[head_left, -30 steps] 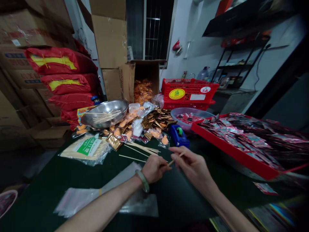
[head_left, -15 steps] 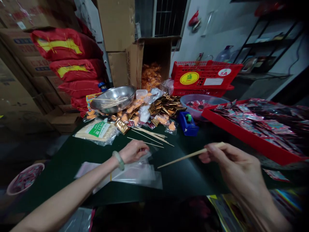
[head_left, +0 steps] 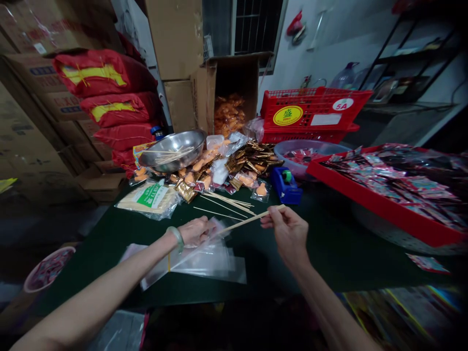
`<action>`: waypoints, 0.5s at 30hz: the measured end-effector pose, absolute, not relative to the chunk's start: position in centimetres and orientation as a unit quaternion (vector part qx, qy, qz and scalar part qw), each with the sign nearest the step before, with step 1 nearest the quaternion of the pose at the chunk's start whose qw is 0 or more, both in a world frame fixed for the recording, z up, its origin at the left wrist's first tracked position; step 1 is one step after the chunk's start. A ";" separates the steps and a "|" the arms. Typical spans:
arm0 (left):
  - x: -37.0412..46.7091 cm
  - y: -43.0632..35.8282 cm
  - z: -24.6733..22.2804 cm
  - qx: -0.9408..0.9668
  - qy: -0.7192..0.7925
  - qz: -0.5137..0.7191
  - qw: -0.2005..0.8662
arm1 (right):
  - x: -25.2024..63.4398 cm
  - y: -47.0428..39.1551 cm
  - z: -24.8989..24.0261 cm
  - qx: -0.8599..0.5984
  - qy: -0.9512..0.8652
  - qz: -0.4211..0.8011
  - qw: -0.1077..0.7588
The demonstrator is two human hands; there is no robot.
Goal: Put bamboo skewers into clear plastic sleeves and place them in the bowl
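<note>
My left hand (head_left: pixel 198 231), with a pale green bangle at the wrist, is closed on the edge of a clear plastic bag (head_left: pixel 216 228) above the table. Below it lies a stack of flat clear bags (head_left: pixel 208 265), with a yellow band across it. Between thumb and fingers, my right hand (head_left: pixel 287 231) pinches a slim pale bamboo stick (head_left: pixel 252 219). The stick points left and down, its far end at the clear bag by my left hand; whether that tip is inside cannot be made out. Several thin loose sticks (head_left: pixel 228 201) lie just beyond my hands.
Behind the sticks are a metal bowl (head_left: pixel 175 151), a heap of small gold packets (head_left: pixel 248 158) and a blue tape dispenser (head_left: pixel 287 186). A wrapped pack (head_left: pixel 149 199) lies at left. On the right stand a red tray (head_left: pixel 383 209) of sachets and red baskets (head_left: pixel 314 114).
My right hand has moved left and slightly up with the bamboo stick, bringing its far end to the clear bag. My left hand has shifted slightly left, still closed on the bag.
</note>
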State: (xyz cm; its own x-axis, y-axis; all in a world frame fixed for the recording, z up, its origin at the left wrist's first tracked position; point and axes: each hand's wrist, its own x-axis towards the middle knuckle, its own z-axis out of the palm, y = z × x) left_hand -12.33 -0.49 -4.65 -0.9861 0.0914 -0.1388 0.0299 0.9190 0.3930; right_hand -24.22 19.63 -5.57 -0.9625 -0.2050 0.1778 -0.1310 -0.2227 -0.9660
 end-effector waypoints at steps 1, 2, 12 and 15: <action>-12.3 -0.6 -4.7 0.035 0.977 0.192 0.086 | -24.4 19.6 -5.8 -0.135 0.630 -0.765 0.017; -12.2 -0.8 -4.7 0.038 0.977 0.187 0.095 | -24.7 19.7 -6.0 -0.134 0.635 -0.761 0.011; -12.1 -1.1 -5.1 0.029 0.979 0.177 0.101 | -24.5 18.9 -4.8 -0.117 0.586 -0.802 -0.010; -12.2 -0.9 -4.9 0.027 0.980 0.170 0.095 | -24.2 18.0 -5.2 -0.127 0.609 -0.783 -0.003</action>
